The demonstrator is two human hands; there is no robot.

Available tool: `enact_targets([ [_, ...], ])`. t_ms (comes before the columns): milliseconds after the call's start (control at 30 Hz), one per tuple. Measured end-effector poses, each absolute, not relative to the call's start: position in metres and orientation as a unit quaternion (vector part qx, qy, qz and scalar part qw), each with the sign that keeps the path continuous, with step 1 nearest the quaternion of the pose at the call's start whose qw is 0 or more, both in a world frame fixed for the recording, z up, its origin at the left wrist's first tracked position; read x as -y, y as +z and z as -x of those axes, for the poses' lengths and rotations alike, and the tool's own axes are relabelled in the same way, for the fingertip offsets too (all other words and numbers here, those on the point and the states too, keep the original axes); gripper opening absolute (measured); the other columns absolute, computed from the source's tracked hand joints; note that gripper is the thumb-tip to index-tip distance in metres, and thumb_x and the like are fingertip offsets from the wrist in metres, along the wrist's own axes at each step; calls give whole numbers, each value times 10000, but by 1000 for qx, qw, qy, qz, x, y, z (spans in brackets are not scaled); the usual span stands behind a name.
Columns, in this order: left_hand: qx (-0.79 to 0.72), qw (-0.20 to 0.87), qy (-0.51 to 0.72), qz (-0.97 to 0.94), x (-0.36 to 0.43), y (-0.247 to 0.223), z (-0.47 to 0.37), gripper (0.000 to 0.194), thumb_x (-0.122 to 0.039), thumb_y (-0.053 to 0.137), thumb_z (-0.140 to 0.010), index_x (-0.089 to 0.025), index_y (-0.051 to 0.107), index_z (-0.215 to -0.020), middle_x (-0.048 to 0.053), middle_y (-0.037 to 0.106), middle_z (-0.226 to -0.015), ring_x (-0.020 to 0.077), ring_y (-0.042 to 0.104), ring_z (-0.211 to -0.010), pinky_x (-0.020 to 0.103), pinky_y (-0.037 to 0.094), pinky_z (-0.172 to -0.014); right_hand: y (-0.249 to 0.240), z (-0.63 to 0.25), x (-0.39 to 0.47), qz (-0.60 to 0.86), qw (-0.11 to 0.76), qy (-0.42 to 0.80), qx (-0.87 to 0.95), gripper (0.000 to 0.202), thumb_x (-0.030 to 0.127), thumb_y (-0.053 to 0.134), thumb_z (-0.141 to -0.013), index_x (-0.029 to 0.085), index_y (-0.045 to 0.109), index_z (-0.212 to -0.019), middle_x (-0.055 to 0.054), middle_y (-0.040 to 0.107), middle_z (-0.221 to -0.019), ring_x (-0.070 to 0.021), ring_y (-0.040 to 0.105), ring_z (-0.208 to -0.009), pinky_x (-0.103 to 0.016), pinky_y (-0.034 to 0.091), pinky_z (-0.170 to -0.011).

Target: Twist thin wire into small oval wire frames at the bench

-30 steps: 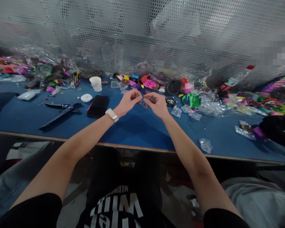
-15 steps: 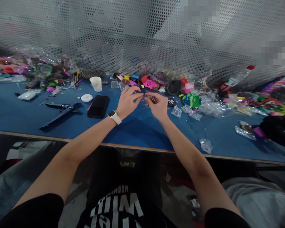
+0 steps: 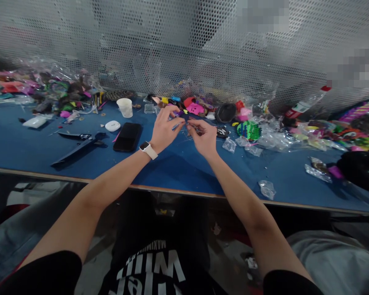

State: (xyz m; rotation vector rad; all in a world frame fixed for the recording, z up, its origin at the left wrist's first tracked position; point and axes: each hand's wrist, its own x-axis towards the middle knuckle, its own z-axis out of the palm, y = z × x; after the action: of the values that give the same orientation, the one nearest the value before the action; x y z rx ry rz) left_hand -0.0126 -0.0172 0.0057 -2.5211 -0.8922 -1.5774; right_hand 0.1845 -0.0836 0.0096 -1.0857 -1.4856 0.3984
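Over the blue table, my left hand and my right hand meet fingertip to fingertip. The left, with a pale-banded watch at its wrist, pinches thumb and index finger together; whatever lies between them is too small to name. My right hand is closed too, thumb against curled fingers, around something thin that I cannot make out. Fine clear strands show just below the fingertips. Left of my hands lie a black phone and a white oval case. A black round item with white lettering is beside my right hand.
A black folding tool lies at the left. Behind my hands stand a paper cup and heaps of colourful pieces and plastic bags. A leaning bottle and a shiny black object are at the right. Perforated metal panel closes the back.
My right hand's fingers have shifted slightly, now less curled, beside the left fingertips. Both hands stay close together in about the same place. The view has tilted a little.
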Motion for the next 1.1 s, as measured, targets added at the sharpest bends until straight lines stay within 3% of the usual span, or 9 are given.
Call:
enact_targets([
  [300,289,-23,-500,816,23,13,11,227,-387,679,-1188,-268,873,-1187,141,729,-1527,381,664,-1415,649,540,-1211,7,-182,83,457,614,178,618,294,553,868,-995,292,923,-1118,-48,880,-1086,-215,786,-760,-439,744,-736],
  [500,265,-53,-493,827,25,21,12,264,-421,668,-1187,-259,863,-1115,141,724,-1554,391,645,-1468,670,516,-1272,13,-185,86,460,601,165,633,195,478,866,-981,311,938,-1051,-33,865,-990,-224,766,-770,-433,715,-733],
  [700,247,-76,-449,855,20,21,14,188,-287,659,-1162,-236,819,-1077,165,708,-1584,400,612,-1521,674,487,-1311,22,-196,87,439,565,110,690,115,348,837,-994,324,949,-1007,-39,886,-974,-265,811,-896,-464,692,-875],
  [867,223,-88,-436,867,11,13,15,146,-213,650,-1141,-233,789,-1102,165,712,-1568,357,622,-1496,628,507,-1301,28,-202,90,426,534,98,724,133,321,820,-1012,341,951,-1009,-33,901,-1001,-264,810,-897,-477,681,-899],
  [1000,215,-107,-440,865,8,12,14,122,-232,677,-1144,-242,786,-1092,146,752,-1460,322,673,-1405,582,555,-1244,27,-203,89,450,523,111,716,100,357,845,-999,341,942,-981,-29,900,-1004,-265,808,-922,-481,688,-917],
  [1100,227,-139,-463,846,7,13,12,100,-286,715,-1141,-246,802,-1111,139,771,-1410,309,705,-1363,556,582,-1211,23,-201,83,453,561,162,674,174,489,900,-961,319,928,-989,-38,879,-968,-264,806,-900,-461,698,-840],
])
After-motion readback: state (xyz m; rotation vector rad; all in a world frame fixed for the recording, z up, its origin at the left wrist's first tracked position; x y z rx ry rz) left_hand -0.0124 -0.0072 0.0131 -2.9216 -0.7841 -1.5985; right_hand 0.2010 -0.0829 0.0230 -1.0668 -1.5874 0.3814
